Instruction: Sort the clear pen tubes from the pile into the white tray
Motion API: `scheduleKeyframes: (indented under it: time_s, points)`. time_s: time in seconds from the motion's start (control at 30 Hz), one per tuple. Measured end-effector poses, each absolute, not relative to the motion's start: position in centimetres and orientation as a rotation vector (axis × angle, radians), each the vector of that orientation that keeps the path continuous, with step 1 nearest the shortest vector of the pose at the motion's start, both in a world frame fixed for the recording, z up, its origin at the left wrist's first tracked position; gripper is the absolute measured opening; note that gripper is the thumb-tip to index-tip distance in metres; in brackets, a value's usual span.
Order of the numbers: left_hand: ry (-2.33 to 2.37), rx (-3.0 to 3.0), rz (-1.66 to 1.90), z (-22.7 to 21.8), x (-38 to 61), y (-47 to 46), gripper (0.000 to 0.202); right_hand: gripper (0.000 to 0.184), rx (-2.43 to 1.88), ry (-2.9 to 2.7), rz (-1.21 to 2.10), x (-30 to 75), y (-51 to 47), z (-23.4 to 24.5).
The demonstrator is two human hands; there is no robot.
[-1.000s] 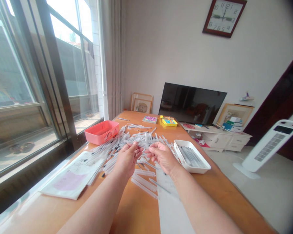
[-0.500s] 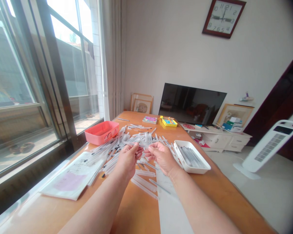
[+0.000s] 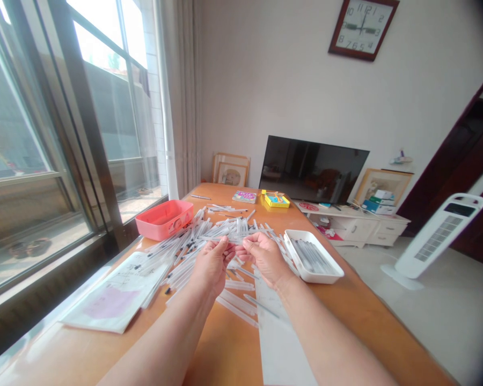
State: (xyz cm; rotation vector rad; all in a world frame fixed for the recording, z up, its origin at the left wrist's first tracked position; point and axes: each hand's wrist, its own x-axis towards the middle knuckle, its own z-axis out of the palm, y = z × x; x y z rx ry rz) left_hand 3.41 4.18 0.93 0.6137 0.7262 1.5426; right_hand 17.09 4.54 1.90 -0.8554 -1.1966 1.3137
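The left hand (image 3: pixel 212 264) and the right hand (image 3: pixel 266 258) are close together. Each grip is pinched on a thin, clear pen tube (image 3: pixel 234 244) that is hard to see. The tube is over the tabletop (image 3: pixel 221 346), by a messy pile of pen parts (image 3: pixel 214 231). A white tray (image 3: pixel 330 275) sits near the right hand.

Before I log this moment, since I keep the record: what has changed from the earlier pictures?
The bare left hand and bare right hand have drawn slightly closer together, fingertips nearly meeting above the pile of clear plastic tubes; any change in grip is unclear. The coral-red plastic basket and white rectangular tray stayed put.
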Motion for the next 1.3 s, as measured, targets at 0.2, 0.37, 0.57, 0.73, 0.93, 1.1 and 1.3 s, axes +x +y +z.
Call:
scheduleKeyframes:
  time_s: [0.2,0.37,0.57,0.73,0.93,1.1,1.3]
  points:
    - [0.719,0.632,1.542,1.1,3.5,4.0,0.025,0.028,-0.849,-1.196,1.303,16.9,4.5,2.1]
    - [0.744,0.68,1.536,1.3,3.0,4.0,0.026,0.029,-0.851,-1.242,1.37,17.5,4.6,2.3]
    - [0.831,0.711,1.539,1.1,2.7,4.2,0.032,0.032,-1.02,-1.407,1.236,18.5,5.1,2.1]
    - [0.904,0.757,1.496,0.6,2.7,4.4,0.033,0.025,-1.03,-1.62,0.936,18.7,5.4,2.2]
    - [0.924,0.878,1.422,0.7,2.8,4.2,0.031,0.018,-1.127,-1.812,0.759,18.9,5.2,2.2]
    - [0.943,0.923,1.344,0.8,2.9,4.0,0.032,0.014,-1.201,-1.847,0.676,19.6,5.4,2.5]
    - [0.981,0.865,1.39,0.5,2.5,4.2,0.038,0.014,-1.43,-1.728,0.555,24.2,6.6,3.7]
